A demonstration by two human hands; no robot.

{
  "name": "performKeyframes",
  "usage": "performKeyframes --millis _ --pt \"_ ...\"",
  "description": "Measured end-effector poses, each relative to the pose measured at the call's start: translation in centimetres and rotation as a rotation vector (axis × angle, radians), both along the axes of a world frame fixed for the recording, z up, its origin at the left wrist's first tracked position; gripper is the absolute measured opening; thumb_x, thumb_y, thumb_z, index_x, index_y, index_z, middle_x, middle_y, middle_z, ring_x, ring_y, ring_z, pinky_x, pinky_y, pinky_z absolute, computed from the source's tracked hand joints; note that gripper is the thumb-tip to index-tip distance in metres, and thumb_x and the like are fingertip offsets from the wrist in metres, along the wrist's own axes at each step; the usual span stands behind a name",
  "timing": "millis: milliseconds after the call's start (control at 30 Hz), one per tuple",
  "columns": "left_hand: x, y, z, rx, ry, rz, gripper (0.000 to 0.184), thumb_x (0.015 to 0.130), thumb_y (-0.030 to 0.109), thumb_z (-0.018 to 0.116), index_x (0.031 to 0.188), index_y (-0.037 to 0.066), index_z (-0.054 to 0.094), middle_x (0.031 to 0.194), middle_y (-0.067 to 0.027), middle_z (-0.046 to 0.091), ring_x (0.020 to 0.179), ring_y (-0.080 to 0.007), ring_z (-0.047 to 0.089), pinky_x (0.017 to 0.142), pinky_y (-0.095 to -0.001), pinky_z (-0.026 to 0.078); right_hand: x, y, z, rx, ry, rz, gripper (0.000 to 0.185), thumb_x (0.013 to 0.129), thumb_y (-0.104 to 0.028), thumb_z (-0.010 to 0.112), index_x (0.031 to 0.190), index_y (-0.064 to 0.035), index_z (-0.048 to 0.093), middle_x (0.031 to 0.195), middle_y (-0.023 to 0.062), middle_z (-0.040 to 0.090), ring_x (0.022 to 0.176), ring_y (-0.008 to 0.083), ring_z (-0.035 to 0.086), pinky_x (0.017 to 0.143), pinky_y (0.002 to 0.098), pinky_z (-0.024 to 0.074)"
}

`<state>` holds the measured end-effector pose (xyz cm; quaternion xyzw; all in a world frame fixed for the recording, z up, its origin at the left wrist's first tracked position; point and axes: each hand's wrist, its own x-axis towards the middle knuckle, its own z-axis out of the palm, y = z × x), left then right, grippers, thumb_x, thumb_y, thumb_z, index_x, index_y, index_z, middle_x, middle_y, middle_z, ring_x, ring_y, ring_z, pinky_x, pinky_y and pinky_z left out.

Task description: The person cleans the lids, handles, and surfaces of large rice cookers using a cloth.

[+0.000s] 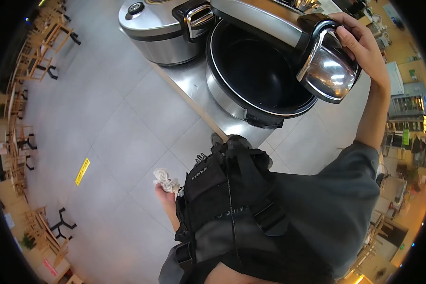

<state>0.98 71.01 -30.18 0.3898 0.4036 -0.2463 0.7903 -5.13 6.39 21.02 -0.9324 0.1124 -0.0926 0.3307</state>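
My right hand (pixel 362 45) grips the handle end of a raised lid (pixel 260 23) at the upper right, its fingers wrapped over the dark and chrome latch part (pixel 331 66). Below the lid stands a large round cooker (pixel 229 97), its dark inner pot (pixel 260 66) exposed. Nothing can be made out inside the pot. My left hand (pixel 165 195) hangs low beside the black chest bag (pixel 208 184), closed around a crumpled white cloth (pixel 165 180).
A second cooker (pixel 168 45) with its lid down stands left of the open one, both on a metal counter (pixel 189 83). Wooden tables and chairs (pixel 45 42) line the far left. Grey tiled floor (pixel 123 137) carries a yellow sticker (pixel 82 172).
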Motion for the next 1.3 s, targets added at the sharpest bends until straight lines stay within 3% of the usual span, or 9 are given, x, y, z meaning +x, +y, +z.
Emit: performKeyframes --millis 33,100,133,167,333,533,667,867,1300 --pt "0.8 0.0 -0.3 0.017 0.036 0.063 0.038 0.082 0.016 0.043 0.110 -0.001 0.062 0.098 -0.0158 0.066 0.090 -0.0335 0.065 0.079 -0.0517 0.054 0.1 0.2 -0.1 -0.002 0.006 -0.016 0.042 0.102 -0.035 0.059 0.130 -0.0025 0.059 0.075 -0.0077 0.048 0.059 -0.0014 0.035 0.051 0.0171 0.0255" --pt "2.2 0.3 -0.1 0.046 -0.001 -0.010 0.037 0.082 0.015 0.043 0.110 -0.002 0.062 0.098 -0.0158 0.066 0.090 -0.0334 0.065 0.079 -0.0514 0.054 0.0 1.0 -0.3 0.111 -0.044 0.031 0.041 0.100 -0.032 0.063 0.128 -0.0013 0.059 0.096 -0.0026 0.062 0.074 0.0006 0.051 0.062 0.0162 0.0394" --pt "2.9 0.3 0.2 0.069 -0.050 -0.063 0.037 0.082 0.014 0.044 0.110 -0.002 0.062 0.098 -0.0158 0.066 0.090 -0.0332 0.065 0.079 -0.0511 0.054 -0.5 2.0 0.7 0.159 0.145 -0.048 0.041 0.099 -0.031 0.064 0.127 -0.0012 0.059 0.103 -0.0004 0.063 0.088 0.0033 0.056 0.075 0.0183 0.0461" --pt "3.9 0.2 0.4 0.063 -0.050 -0.079 0.037 0.082 0.014 0.044 0.110 -0.002 0.062 0.098 -0.0158 0.066 0.090 -0.0332 0.065 0.079 -0.0511 0.054 -1.0 3.1 -1.3 0.153 0.011 -0.092 0.039 0.098 -0.029 0.066 0.125 -0.0019 0.060 0.107 0.0005 0.063 0.098 0.0066 0.058 0.086 0.0227 0.0479" --pt "8.9 2.6 -1.8 0.064 0.016 -0.198 0.038 0.082 0.014 0.044 0.112 -0.003 0.060 0.097 -0.0164 0.066 0.089 -0.0326 0.065 0.079 -0.0495 0.054 -3.2 7.8 -7.2 0.085 0.027 -0.114 0.033 0.092 -0.022 0.073 0.116 -0.0020 0.061 0.103 0.0013 0.065 0.096 0.0091 0.059 0.085 0.0268 0.0493" --pt "15.4 5.2 -1.5 -0.044 -0.003 -0.163 0.041 0.082 0.017 0.042 0.114 -0.003 0.060 0.100 -0.0160 0.065 0.089 -0.0310 0.063 0.078 -0.0487 0.054 -4.3 12.2 -13.0 -0.123 0.174 -0.268 0.045 0.084 -0.034 0.079 0.113 -0.0036 0.062 0.093 0.0169 0.068 0.085 0.0335 0.062 0.077 0.0405 0.0492" --pt "18.2 6.4 -2.4 -0.084 -0.008 -0.246 0.043 0.082 0.016 0.042 0.116 -0.003 0.059 0.102 -0.0161 0.065 0.089 -0.0306 0.063 0.077 -0.0491 0.054 -4.6 13.0 -14.8 -0.042 0.210 -0.341 0.044 0.085 -0.033 0.078 0.115 -0.0045 0.061 0.094 0.0160 0.068 0.089 0.0333 0.060 0.081 0.0419 0.0479" --pt "18.2 5.3 -3.0 -0.047 0.069 -0.251 0.045 0.084 0.015 0.040 0.122 -0.003 0.058 0.107 -0.0165 0.065 0.092 -0.0310 0.063 0.079 -0.0509 0.055 -4.7 14.4 -15.9 -0.283 0.317 -0.370 0.043 0.086 -0.029 0.077 0.118 -0.0063 0.059 0.097 0.0144 0.069 0.096 0.0348 0.056 0.088 0.0429 0.0448" --pt "16.9 2.9 -3.8 -0.017 0.066 -0.310 0.044 0.086 0.016 0.041 0.121 -0.003 0.056 0.105 -0.0176 0.065 0.090 -0.0324 0.064 0.078 -0.0511 0.055 -5.0 14.2 -17.3 -0.264 0.126 -0.261 0.035 0.091 -0.024 0.068 0.114 -0.0021 0.055 0.101 0.0159 0.060 0.098 0.0345 0.054 0.091 0.0424 0.0401"
